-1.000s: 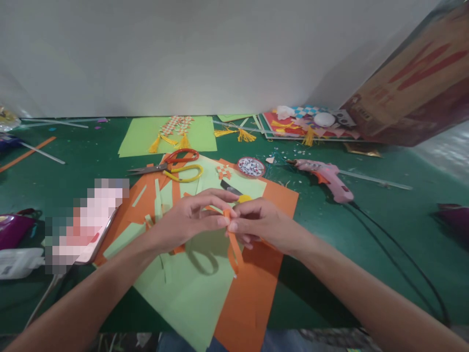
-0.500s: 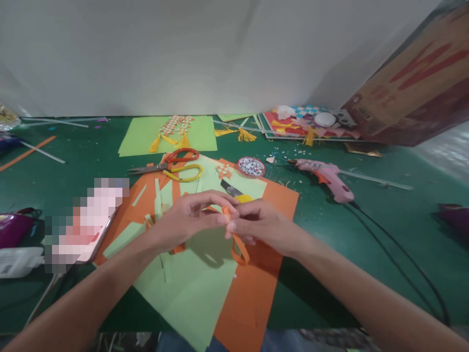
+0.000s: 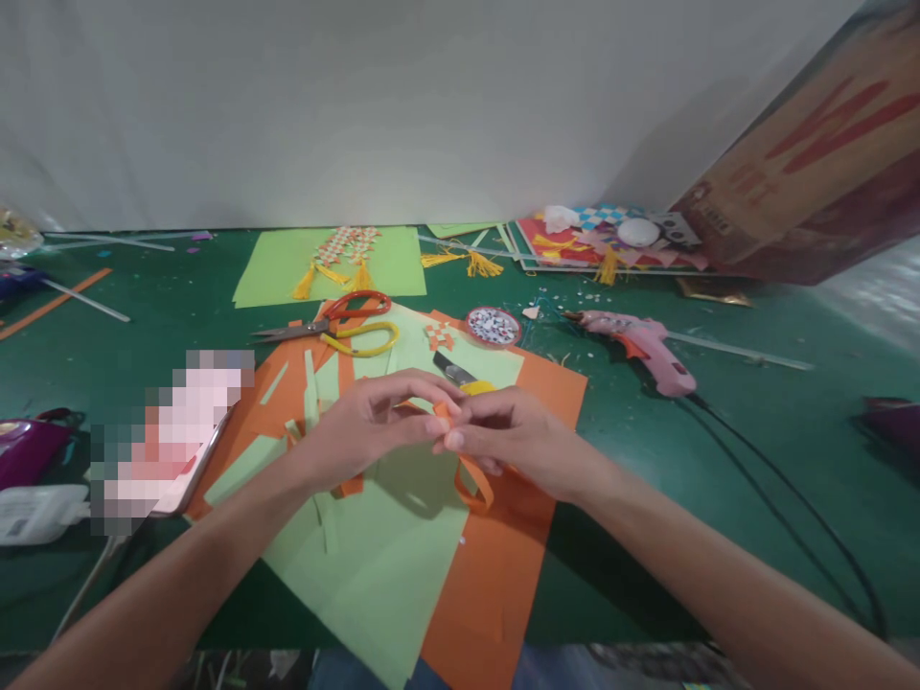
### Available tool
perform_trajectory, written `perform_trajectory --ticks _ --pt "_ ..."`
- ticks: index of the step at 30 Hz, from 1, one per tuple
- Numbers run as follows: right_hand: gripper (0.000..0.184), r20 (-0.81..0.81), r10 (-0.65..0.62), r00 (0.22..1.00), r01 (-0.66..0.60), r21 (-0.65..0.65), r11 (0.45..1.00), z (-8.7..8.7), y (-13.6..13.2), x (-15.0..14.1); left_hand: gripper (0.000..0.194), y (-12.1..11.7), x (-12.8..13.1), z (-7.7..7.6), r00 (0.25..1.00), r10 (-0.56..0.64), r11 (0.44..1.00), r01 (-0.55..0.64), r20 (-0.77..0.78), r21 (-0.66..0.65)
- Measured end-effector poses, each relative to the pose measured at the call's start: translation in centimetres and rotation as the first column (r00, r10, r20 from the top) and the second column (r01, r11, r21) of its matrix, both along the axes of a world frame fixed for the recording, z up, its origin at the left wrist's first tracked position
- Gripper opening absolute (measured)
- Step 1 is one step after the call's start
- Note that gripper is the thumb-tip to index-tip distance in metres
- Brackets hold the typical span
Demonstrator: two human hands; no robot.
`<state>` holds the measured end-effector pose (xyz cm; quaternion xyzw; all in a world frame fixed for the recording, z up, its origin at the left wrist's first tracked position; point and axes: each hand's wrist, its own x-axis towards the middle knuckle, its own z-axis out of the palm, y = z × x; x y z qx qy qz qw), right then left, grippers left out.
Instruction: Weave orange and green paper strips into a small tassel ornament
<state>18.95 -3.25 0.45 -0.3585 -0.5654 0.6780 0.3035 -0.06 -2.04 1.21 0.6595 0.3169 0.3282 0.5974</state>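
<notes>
An orange paper strip (image 3: 474,489) is pinched between both hands, with a loop of it hanging below the fingers. My left hand (image 3: 388,417) grips its upper part between thumb and fingertips. Pressed against it from the other side, my right hand (image 3: 510,431) is closed on the same strip; the fingers hide most of the folded part. Beneath them lie light green paper sheets (image 3: 402,575) and orange paper sheets (image 3: 503,585). Just beyond the hands is a utility knife (image 3: 452,369) with a yellow part. A small woven orange-and-white piece (image 3: 439,335) lies farther back.
Scissors (image 3: 345,326) lie behind my left hand. A phone (image 3: 179,431) is at left. To the right are a round dish of small pieces (image 3: 493,327) and a pink glue gun (image 3: 639,350) with a cord. A woven piece with yellow tassels (image 3: 349,245) lies at the back.
The fingertips have shifted slightly on the orange paper strip, so less of its upper end shows. Its hanging loop has swung a little up and right.
</notes>
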Motion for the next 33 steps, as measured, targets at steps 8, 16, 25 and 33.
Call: perform_trajectory --ticks 8,16,25,33 --pt "0.041 0.213 -0.188 0.959 0.141 0.219 0.966 0.65 -0.22 -0.42 0.006 -0.7 0.54 0.39 0.962 0.255 0.945 -0.226 -0.097 0.238" --pt "0.043 0.281 -0.192 0.94 0.116 0.265 0.957 0.31 -0.36 -0.61 0.009 -0.86 0.76 0.18 0.944 0.309 0.896 -0.248 -0.117 0.368" --pt "0.039 0.278 -0.195 0.941 0.121 0.26 0.958 0.32 -0.53 -0.56 0.01 -0.95 0.74 0.2 0.948 0.301 0.891 -0.24 -0.106 0.386" --pt "0.038 0.27 -0.205 0.941 0.133 0.261 0.956 0.34 -0.51 -0.65 0.01 -0.99 0.86 0.16 0.947 0.305 0.888 -0.243 -0.104 0.39"
